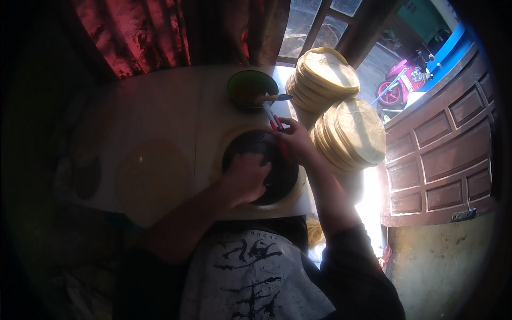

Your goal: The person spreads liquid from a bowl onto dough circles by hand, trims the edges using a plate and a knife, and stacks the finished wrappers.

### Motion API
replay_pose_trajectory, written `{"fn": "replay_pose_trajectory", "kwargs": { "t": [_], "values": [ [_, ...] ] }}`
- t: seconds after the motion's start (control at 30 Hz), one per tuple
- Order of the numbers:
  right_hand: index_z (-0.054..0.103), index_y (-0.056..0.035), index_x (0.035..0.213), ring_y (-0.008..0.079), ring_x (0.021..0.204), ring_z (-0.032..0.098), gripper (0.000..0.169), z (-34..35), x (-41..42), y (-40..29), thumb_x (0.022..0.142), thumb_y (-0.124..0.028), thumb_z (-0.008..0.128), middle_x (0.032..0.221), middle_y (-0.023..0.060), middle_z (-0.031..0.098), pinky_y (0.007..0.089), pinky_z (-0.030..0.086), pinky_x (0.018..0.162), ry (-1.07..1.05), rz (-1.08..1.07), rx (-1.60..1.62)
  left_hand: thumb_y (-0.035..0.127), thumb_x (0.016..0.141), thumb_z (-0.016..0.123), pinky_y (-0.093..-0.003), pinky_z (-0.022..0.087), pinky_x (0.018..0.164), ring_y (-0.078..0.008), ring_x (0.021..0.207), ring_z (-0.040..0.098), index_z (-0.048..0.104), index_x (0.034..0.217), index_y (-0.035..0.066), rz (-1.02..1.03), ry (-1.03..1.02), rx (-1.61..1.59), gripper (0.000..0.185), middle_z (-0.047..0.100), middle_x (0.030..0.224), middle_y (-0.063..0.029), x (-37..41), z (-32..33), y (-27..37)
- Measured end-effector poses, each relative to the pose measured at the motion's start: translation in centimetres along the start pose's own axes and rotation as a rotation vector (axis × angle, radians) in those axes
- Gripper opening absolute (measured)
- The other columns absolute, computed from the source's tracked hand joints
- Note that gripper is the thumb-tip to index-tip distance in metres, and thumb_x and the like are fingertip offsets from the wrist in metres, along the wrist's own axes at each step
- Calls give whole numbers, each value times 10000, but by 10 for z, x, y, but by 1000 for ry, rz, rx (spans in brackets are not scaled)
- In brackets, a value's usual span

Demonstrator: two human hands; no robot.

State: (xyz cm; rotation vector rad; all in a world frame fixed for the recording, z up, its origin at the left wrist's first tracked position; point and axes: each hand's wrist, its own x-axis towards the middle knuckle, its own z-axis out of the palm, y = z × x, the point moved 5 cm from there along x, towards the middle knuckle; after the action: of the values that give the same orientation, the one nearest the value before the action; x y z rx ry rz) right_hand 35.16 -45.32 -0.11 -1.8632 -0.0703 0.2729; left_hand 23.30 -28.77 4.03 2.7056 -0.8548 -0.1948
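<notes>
A dark round plate or lid lies on a wider pale flat round on the table before me. My left hand presses down on the dark disc with its fingers bent; whether it grips anything there is hidden. My right hand holds a red-handled cutter with a pale blade over the disc's upper right edge. Beyond the disc stands a green bowl with a wooden-handled brush or spatula across its rim. To the left, a large thin pale round lies on the table.
Two tall stacks of pale thin rounds, a farther one and a nearer one, stand close beside my right hand and forearm. The white table reaches left into shadow. A red curtain hangs behind it; a brown panelled door is at right.
</notes>
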Motion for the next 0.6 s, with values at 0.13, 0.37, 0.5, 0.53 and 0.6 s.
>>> {"fn": "replay_pose_trajectory", "kwargs": {
  "t": [0.13,0.37,0.5,0.53,0.6],
  "values": [
    [585,-67,1319,233,935,694,493,-6,-19,-12,862,-142,755,1113,174,686,346,560,775,34,64,63,280,747,752,-521,409,1073,-375,1276,511,614,1345,66,8,32,-23,650,534,1387,-229,-3,4,-4],
    [602,-135,1318,365,951,659,553,-3,-1,-36,786,-15,692,1062,205,633,425,529,811,239,-417,-549,293,755,752,-570,391,1080,-386,1269,515,617,1340,71,21,-7,-1,640,535,1381,-232,3,4,0],
    [614,-156,1325,373,945,640,533,9,-20,-56,814,-13,663,1003,186,608,450,516,817,209,-465,-717,297,762,744,-573,394,1069,-386,1245,529,619,1333,68,21,8,1,628,540,1367,-236,1,1,-2],
    [616,-162,1328,371,941,640,527,10,-26,-56,824,-13,654,995,179,604,452,515,814,208,-466,-758,298,763,742,-570,396,1065,-386,1237,534,620,1331,68,24,21,4,625,542,1362,-236,0,1,-3],
    [614,-170,1337,374,946,639,531,9,-37,-51,828,-20,647,985,175,599,453,516,815,213,-447,-785,304,764,742,-562,399,1058,-383,1225,537,618,1333,65,38,50,2,630,543,1357,-236,-1,5,-5]
  ]
}}
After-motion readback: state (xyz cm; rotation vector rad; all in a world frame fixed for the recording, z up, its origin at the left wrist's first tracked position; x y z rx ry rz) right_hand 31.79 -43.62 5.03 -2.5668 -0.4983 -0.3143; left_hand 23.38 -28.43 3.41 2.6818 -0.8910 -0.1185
